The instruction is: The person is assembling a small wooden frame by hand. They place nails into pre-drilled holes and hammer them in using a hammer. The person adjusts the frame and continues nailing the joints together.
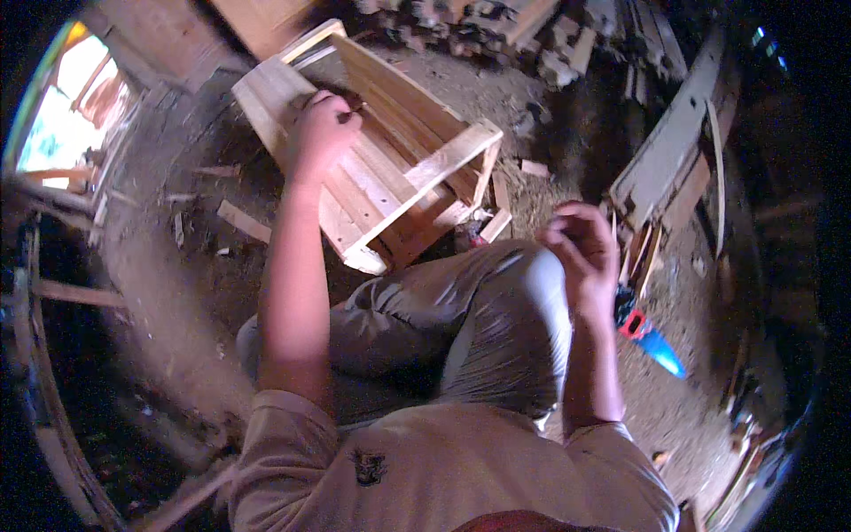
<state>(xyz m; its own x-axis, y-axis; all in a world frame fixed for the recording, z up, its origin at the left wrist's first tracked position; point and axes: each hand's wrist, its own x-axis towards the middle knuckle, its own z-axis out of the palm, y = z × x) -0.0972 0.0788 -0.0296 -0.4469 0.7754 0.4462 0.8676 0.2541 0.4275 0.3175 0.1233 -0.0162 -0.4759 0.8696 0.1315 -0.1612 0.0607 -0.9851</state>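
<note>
Head view: crate (377, 164) sits on the floor (168, 293), a bit toward its far edge, angled, near end by the knees (523, 275). I'd judge the build well along: slats (350, 199) run lengthwise on the sides, the near-end rail (452, 161) is on, w/ dark dots near the slat ends, prob. nail heads. Looks unfinished: upper side's open, plus a gap under the near rail.

L hand (326, 122) is at the crate's L side, fingers curled in; can't tell if it's gripping a slat or sth small. R hand (583, 253) is up by the knees, off the crate, fingers bent, thumb toward them; blur hides whether anything's pinched.

Saw (656, 348) lies toward the floor's R edge, in neither hand. Offcuts (244, 222) lie off the crate's L side, wood pile (496, 25) at the floor's far edge.
</note>
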